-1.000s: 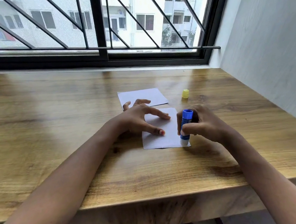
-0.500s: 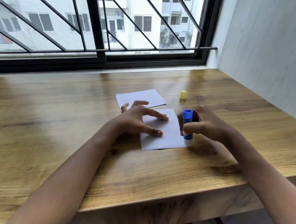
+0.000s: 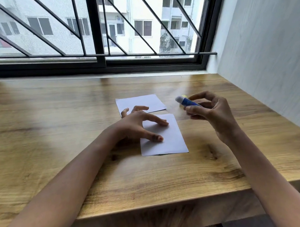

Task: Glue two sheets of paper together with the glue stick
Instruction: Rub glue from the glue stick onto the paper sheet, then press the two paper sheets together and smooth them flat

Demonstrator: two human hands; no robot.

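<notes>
Two white paper sheets lie on the wooden table. The near sheet (image 3: 168,139) is pinned under the spread fingertips of my left hand (image 3: 137,125). The far sheet (image 3: 140,103) lies just behind it, partly hidden by my fingers. My right hand (image 3: 211,112) is lifted above the table to the right of the sheets, gripping the blue glue stick (image 3: 187,103). The stick is tilted, its pale uncapped tip pointing up and left. The yellow cap (image 3: 184,95) shows only as a sliver behind the tip.
A grey wall (image 3: 273,56) closes off the table's right side. A black barred window frame (image 3: 101,62) runs along the back. The table's front edge (image 3: 159,204) is close to my body. Bare wood (image 3: 40,129) stretches to the left.
My right hand has lifted the glue stick off the near sheet's right edge and carried it up and to the right, tilting it. My left hand still presses the near sheet.
</notes>
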